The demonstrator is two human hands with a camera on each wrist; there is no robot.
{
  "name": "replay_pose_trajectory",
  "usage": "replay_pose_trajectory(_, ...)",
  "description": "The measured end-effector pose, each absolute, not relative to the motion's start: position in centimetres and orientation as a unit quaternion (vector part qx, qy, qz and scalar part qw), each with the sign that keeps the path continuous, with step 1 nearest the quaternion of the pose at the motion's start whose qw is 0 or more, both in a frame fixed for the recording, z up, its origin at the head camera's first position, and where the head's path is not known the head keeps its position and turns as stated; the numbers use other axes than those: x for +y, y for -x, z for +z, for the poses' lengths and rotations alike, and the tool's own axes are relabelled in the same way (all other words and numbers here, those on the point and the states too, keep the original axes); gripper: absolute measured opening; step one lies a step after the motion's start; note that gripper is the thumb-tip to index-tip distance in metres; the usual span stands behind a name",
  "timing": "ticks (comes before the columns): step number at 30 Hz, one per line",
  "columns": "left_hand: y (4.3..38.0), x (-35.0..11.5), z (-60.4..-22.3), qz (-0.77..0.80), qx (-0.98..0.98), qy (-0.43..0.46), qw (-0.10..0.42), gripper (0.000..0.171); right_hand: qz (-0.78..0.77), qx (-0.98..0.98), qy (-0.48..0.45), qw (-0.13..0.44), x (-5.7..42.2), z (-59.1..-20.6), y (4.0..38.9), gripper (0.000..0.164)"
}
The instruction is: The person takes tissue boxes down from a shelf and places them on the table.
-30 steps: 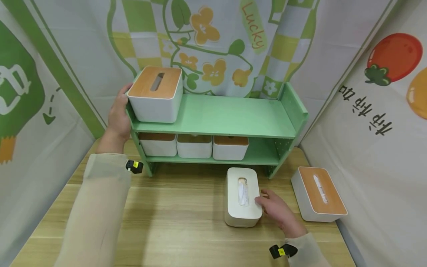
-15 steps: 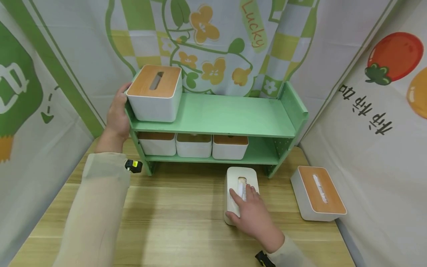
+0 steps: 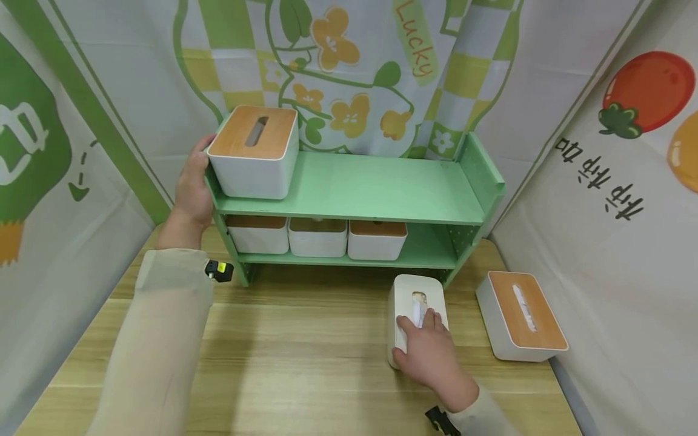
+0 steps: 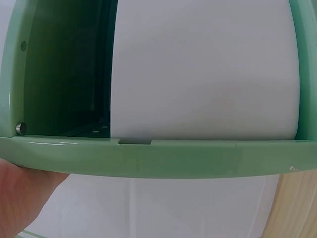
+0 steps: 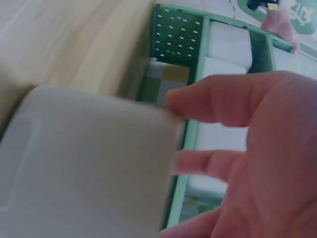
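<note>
My right hand lies over a cream tissue box on the table, its thumb at the left edge and fingers spread across the lid around the slot. White tissue shows in the slot. In the right wrist view the box is blurred, with fingertips right at its edge. My left hand grips the left side panel of the green shelf from outside; its fingertips are partly hidden behind a wood-lidded white tissue box on the top board. The left wrist view shows that panel's edge.
Three white boxes with wooden lids, such as the right one, stand side by side on the lower board. Another wood-lidded tissue box stands on the wooden table at the right, near the fabric wall.
My right hand went from the cream box's right side to over its lid, then the box shifted right along with the hand. My left hand and the shelf stay in place.
</note>
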State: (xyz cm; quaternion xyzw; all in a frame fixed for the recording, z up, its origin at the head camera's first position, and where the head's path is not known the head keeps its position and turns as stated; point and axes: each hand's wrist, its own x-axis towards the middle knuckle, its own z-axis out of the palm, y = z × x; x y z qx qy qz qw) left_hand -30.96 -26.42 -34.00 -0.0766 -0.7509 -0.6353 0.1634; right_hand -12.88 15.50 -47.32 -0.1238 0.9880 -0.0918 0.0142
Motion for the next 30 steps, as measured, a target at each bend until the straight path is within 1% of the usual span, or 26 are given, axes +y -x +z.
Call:
replay_pose_trajectory(5,31.1,-26.7,-34.1,-0.633,-0.754,0.078,0.161,0.056,-0.077,0.991,0.106,0.007,16.1,-47.0,13.0,0.041)
replay_pose_trajectory(14,31.2,-26.6,-34.1,-0.631,-0.755,0.071,0.161,0.056,-0.088,0.993,0.064,0.044,17.7,-46.7,13.4,0.035)
replay_pose_trajectory(30,31.4,-26.6,-34.2,-0.636,-0.754,0.063,0.149,0.057,-0.111,0.989,0.023,0.096,20.6,-45.9,13.7,0.037)
